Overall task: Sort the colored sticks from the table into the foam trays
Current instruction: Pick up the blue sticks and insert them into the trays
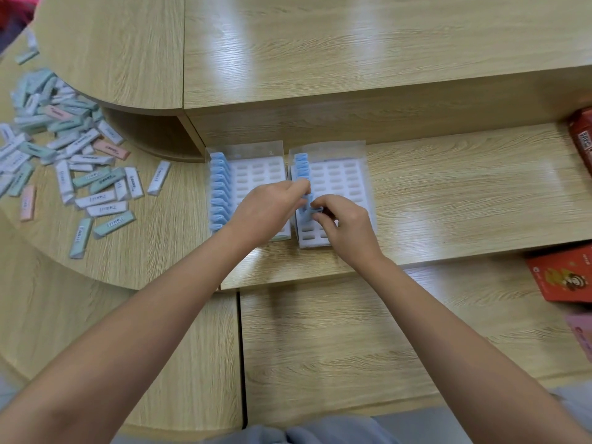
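Two white foam trays lie side by side on the wooden table. The left tray has a full column of blue sticks along its left edge. The right tray holds a shorter column of blue sticks at its far left. My left hand reaches across the left tray and its fingertips pinch a blue stick at the right tray's left column. My right hand pinches a blue stick over the same column. A loose pile of white, green and pink sticks lies at the left.
A raised wooden shelf runs behind the trays. Red packets and a pink one lie at the right edge, with a red box further back. A table seam runs toward me.
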The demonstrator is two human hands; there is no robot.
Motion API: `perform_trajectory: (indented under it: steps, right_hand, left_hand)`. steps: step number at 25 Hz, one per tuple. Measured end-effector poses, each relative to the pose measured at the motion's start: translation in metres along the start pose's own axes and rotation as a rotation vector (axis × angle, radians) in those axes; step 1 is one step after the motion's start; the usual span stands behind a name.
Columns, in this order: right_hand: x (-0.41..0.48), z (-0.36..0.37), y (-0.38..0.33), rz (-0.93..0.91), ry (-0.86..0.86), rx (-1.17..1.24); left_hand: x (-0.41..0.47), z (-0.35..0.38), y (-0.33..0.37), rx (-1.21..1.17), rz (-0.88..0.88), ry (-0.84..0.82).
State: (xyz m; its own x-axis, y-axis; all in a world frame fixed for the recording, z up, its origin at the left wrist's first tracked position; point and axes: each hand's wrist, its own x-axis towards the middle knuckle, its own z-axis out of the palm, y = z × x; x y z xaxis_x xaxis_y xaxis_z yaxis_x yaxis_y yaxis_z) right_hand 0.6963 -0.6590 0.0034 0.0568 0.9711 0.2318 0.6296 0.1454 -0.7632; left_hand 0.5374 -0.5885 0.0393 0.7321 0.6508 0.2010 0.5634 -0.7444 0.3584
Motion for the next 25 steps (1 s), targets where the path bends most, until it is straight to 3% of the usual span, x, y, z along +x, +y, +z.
perform_trajectory:
  steps: [4,10,14,18,22,25]
  right_hand:
    - [-0.001,0.004,-0.002,-0.007,-0.01,0.012]
    - [0.0,0.011,0.001,-0.116,0.076,-0.093]
    - [0.003,0.018,0.003,-0.113,0.076,-0.168]
    - [0.004,0.016,0.004,-0.202,0.037,-0.279]
    - [0.004,0.012,-0.005,-0.101,0.0,-0.317]
    - [-0.011,0.007,-0.012,-0.086,0.098,-0.339]
  left_hand:
    - [-0.003,0.01,-0.005,0.057,0.027,-0.026]
    - [-0.01,0.017,-0.012,-0.086,-0.067,0.029]
    - [-0.01,0.01,-0.012,-0.147,-0.214,-0.017]
    - [-0.027,0.002,-0.007,-0.255,-0.331,0.095]
    - [-0.065,-0.006,0.007,-0.333,-0.417,0.08]
    - [-0.1,-0.011,0.017,-0.315,-0.456,0.027]
